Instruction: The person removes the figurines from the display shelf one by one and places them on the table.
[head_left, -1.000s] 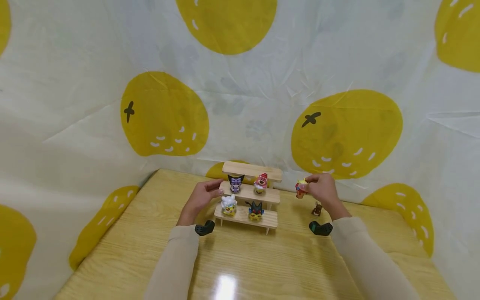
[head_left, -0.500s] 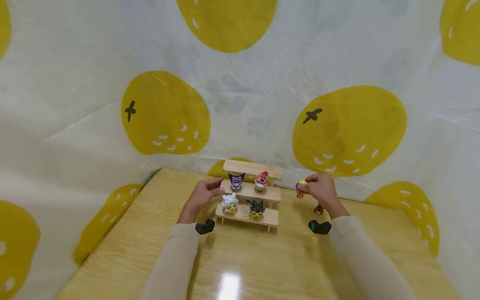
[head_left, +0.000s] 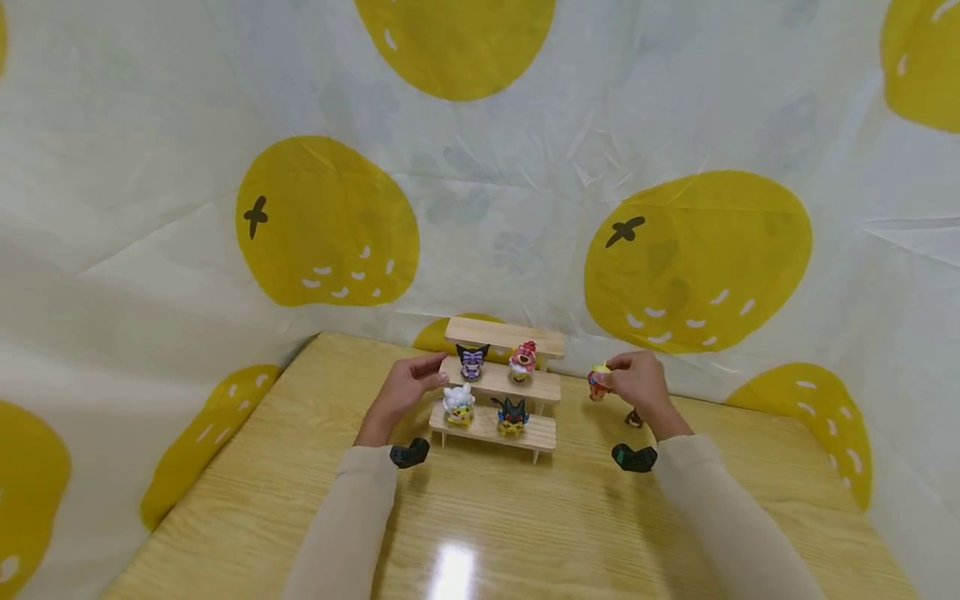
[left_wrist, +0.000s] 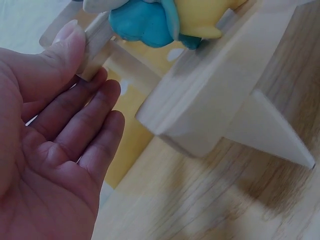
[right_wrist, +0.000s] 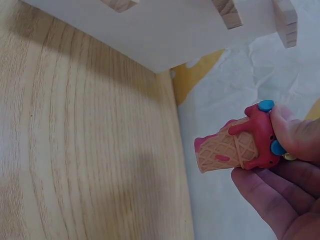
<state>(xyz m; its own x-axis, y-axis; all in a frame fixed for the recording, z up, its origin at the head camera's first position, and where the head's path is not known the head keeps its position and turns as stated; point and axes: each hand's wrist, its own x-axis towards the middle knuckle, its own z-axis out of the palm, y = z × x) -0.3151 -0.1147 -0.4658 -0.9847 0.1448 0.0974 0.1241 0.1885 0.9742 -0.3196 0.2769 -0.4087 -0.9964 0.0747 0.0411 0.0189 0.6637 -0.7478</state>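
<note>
A pale, three-tiered wooden display stand [head_left: 498,392] with smooth unfinished boards stands on the glossy, grained yellow-wood counter [head_left: 480,517]. At its 9 o'clock side the left hand [head_left: 405,392] rests against the middle tier's end, fingers [left_wrist: 95,125] straight and relaxed, thumb touching the wood. At 3 o'clock from the stand, held above the counter, the right hand [head_left: 637,385] pinches a small glossy ice-cream-cone figurine [right_wrist: 239,145], waffle-textured tan cone under dripping red topping with blue dots, between thumb and curled fingers [right_wrist: 270,200].
</note>
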